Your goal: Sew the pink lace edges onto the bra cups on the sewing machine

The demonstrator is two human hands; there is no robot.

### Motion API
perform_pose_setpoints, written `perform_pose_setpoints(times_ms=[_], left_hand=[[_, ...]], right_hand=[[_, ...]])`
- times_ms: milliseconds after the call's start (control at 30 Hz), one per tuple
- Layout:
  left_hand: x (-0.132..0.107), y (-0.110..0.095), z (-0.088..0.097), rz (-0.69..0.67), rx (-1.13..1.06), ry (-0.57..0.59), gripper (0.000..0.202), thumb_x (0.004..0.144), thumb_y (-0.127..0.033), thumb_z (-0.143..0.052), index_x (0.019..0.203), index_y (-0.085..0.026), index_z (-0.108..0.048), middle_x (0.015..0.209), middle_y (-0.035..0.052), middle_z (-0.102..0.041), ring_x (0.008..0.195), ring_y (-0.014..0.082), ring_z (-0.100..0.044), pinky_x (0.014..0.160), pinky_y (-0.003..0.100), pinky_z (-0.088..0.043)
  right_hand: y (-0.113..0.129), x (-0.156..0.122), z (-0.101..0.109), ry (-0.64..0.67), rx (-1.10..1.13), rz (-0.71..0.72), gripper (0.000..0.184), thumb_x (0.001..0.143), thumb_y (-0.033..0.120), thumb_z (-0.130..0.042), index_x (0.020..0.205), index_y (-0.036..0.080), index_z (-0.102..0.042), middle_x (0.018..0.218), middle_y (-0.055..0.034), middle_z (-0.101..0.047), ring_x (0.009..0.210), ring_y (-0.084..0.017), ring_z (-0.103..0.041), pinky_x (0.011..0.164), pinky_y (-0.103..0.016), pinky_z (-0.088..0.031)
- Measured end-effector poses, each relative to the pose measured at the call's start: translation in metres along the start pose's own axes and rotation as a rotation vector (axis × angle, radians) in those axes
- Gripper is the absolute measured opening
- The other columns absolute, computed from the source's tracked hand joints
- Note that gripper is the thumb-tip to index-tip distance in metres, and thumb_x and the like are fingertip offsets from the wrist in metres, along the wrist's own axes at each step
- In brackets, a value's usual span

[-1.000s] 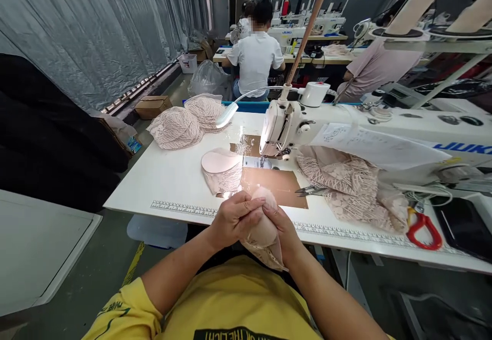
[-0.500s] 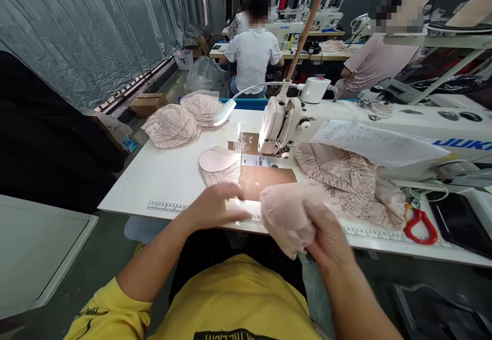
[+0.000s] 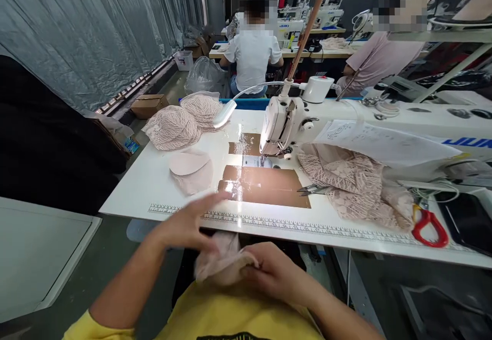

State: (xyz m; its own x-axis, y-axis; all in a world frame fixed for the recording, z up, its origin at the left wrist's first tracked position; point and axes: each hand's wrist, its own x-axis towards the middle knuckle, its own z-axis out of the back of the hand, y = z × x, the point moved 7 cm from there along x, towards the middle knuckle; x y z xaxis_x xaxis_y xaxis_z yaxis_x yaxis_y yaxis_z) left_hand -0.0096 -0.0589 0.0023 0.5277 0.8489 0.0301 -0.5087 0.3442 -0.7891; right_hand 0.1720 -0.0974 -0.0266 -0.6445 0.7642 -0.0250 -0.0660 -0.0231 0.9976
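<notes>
Low in the middle of the frame, the right hand [image 3: 269, 273] is curled around a soft pink lace cup [image 3: 225, 260] and grips it by its right edge. The cup is down near the yellow shirt [image 3: 238, 314], below the front edge of the white worktop [image 3: 161, 186], not on it. The left hand [image 3: 188, 224] is open with its fingers stretched out, just above the cup's left side. It is blurred, so I cannot tell if it touches the cup.

On the worktop, left of the middle, lies 1 smooth pink foam cup [image 3: 190, 168]. Behind it, toward the upper left, sits a pile of pink lace cups [image 3: 177, 124]. The white sewing machine [image 3: 284, 124] stands in the middle, with shiny brown patches [image 3: 265, 186] in front of it. Small metal snips [image 3: 311, 190] lie at the right edge of the patches, just beside a heap of pink lace cloth [image 3: 357, 186]. Red-handled scissors [image 3: 428, 224] lie far right. 2 other people sit at the top of the frame, well apart.

The cup looks floppy and squashy to me. I think it handles best with both hands on it, 1 at each edge, and a light grip so the round shape is not crushed. The loose lace could snag, so it is wise to keep it away from the snips.
</notes>
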Motion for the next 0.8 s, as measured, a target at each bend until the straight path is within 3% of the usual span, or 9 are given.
perform_pose_setpoints(times_ms=[67,133,300,367,433,500,600,700,800], left_hand=[[-0.007,-0.027,-0.035,-0.061,-0.219,0.254,0.068,0.068,-0.035,-0.076,0.131,-0.025,-0.053,0.120,0.0066,-0.064,0.104,0.0266,-0.062,0.087,0.032,-0.050],[-0.012,-0.027,-0.048,0.016,-0.285,0.249,0.039,0.078,-0.024,-0.063,0.117,-0.022,-0.063,0.101,0.0031,-0.070,0.087,0.0212,-0.064,0.073,0.026,-0.050],[-0.038,0.025,-0.007,0.314,-0.041,-0.351,0.016,0.083,-0.024,-0.057,0.095,-0.019,-0.067,0.087,0.0031,-0.068,0.073,0.0162,-0.058,0.066,0.025,-0.044],[-0.043,0.032,-0.006,0.341,-0.173,-0.405,0.019,0.087,-0.034,-0.056,0.086,-0.018,-0.066,0.074,0.0023,-0.064,0.064,0.0140,-0.054,0.060,0.024,-0.043],[-0.035,0.021,-0.022,0.238,-0.480,-0.263,0.032,0.088,-0.046,-0.054,0.088,-0.018,-0.068,0.076,0.0044,-0.064,0.068,0.0155,-0.058,0.063,0.025,-0.046],[-0.026,-0.005,-0.043,0.067,-0.762,-0.047,0.045,0.083,-0.057,-0.056,0.109,-0.021,-0.068,0.104,0.0105,-0.065,0.090,0.0228,-0.063,0.077,0.033,-0.051],[-0.018,-0.034,-0.058,-0.095,-0.960,0.141,0.072,0.075,-0.062,-0.062,0.138,-0.031,-0.046,0.146,0.0102,-0.039,0.128,0.0345,-0.044,0.088,0.039,-0.051],[-0.014,-0.030,-0.051,-0.094,-0.887,0.034,0.074,0.075,-0.055,-0.066,0.142,-0.035,-0.040,0.155,0.0055,-0.023,0.138,0.0362,-0.030,0.072,0.030,-0.054],[-0.016,-0.010,-0.045,0.015,-0.702,-0.084,0.079,0.070,-0.044,-0.076,0.140,-0.032,-0.043,0.151,0.0089,-0.031,0.130,0.0343,-0.041,0.076,0.029,-0.052]], right_hand=[[0.013,0.008,-0.014,0.091,-0.123,0.071,0.012,0.084,0.023,-0.058,0.079,0.020,-0.068,0.074,-0.0003,-0.064,0.067,-0.016,-0.055,0.061,-0.027,-0.042],[0.027,0.011,-0.002,-0.025,-0.250,0.136,0.008,0.082,0.020,-0.057,0.081,0.020,-0.065,0.074,-0.0005,-0.062,0.066,-0.016,-0.053,0.060,-0.026,-0.041],[0.045,-0.011,0.060,-0.611,-0.328,0.272,0.014,0.073,0.014,-0.065,0.074,0.025,-0.057,0.077,-0.0015,-0.060,0.070,-0.018,-0.055,0.061,-0.028,-0.042],[0.035,-0.014,0.067,-0.720,-0.278,0.232,0.013,0.074,0.020,-0.067,0.075,0.026,-0.056,0.077,-0.0016,-0.060,0.070,-0.018,-0.055,0.060,-0.028,-0.041],[0.018,-0.002,0.053,-0.601,-0.213,0.120,0.010,0.078,0.029,-0.067,0.076,0.025,-0.058,0.073,-0.0010,-0.059,0.064,-0.016,-0.052,0.055,-0.027,-0.039],[0.001,0.014,0.027,-0.344,-0.083,0.029,0.016,0.081,0.040,-0.064,0.078,0.023,-0.062,0.072,-0.0012,-0.059,0.063,-0.016,-0.052,0.056,-0.027,-0.040],[-0.013,0.025,-0.011,0.000,0.263,-0.060,0.029,0.080,0.049,-0.064,0.086,0.021,-0.065,0.078,-0.0023,-0.064,0.071,-0.018,-0.057,0.066,-0.029,-0.045],[-0.019,0.023,-0.027,0.161,0.574,-0.154,0.037,0.074,0.051,-0.070,0.089,0.017,-0.067,0.078,-0.0032,-0.066,0.072,-0.018,-0.061,0.069,-0.030,-0.047],[-0.023,0.018,-0.027,0.176,0.723,-0.201,0.041,0.069,0.048,-0.076,0.094,0.016,-0.067,0.077,-0.0038,-0.067,0.074,-0.018,-0.062,0.070,-0.030,-0.047]])
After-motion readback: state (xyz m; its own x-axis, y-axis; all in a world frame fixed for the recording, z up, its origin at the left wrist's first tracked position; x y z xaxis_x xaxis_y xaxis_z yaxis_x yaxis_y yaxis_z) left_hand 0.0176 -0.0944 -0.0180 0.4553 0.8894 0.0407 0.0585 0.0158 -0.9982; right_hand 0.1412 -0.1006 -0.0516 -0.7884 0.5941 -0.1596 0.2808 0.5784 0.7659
